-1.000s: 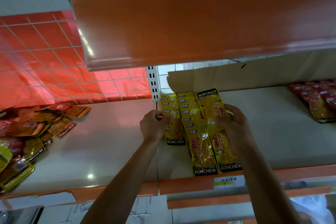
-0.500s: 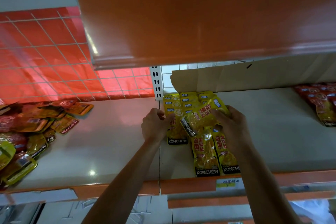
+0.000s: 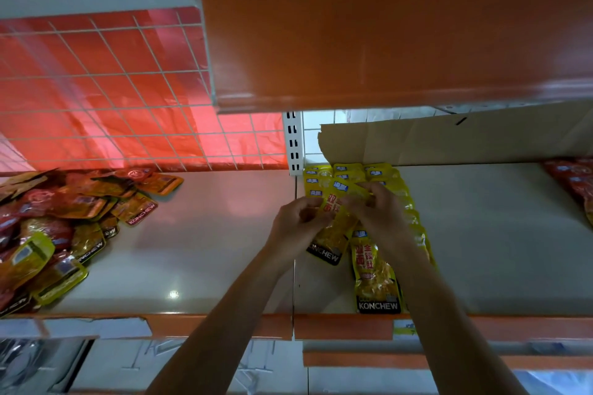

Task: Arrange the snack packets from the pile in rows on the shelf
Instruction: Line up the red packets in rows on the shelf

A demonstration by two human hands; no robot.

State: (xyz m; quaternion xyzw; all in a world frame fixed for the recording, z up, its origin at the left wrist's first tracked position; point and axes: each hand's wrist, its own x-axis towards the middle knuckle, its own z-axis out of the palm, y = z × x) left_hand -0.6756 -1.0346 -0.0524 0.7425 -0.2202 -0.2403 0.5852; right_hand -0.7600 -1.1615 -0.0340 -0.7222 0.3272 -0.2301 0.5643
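Note:
Several yellow KONCHEW snack packets (image 3: 375,279) lie in overlapping rows on the white shelf (image 3: 481,250), just right of the shelf joint. Both hands meet over the left row. My left hand (image 3: 296,221) and my right hand (image 3: 377,213) pinch one yellow packet (image 3: 333,231) between them, and it lies tilted over the left row. A loose pile of red, orange and yellow packets (image 3: 57,228) sits at the far left of the shelf.
An orange shelf (image 3: 385,26) overhangs close above. A cardboard sheet (image 3: 449,141) stands behind the rows. A white slotted upright (image 3: 293,144) and a wire grid with red backing (image 3: 112,90) are at the back. Red packets (image 3: 574,183) lie at the far right.
The right hand has carried a yellow packet leftwards from the right row to the left row, and the left hand now pinches it too. The view has moved closer.

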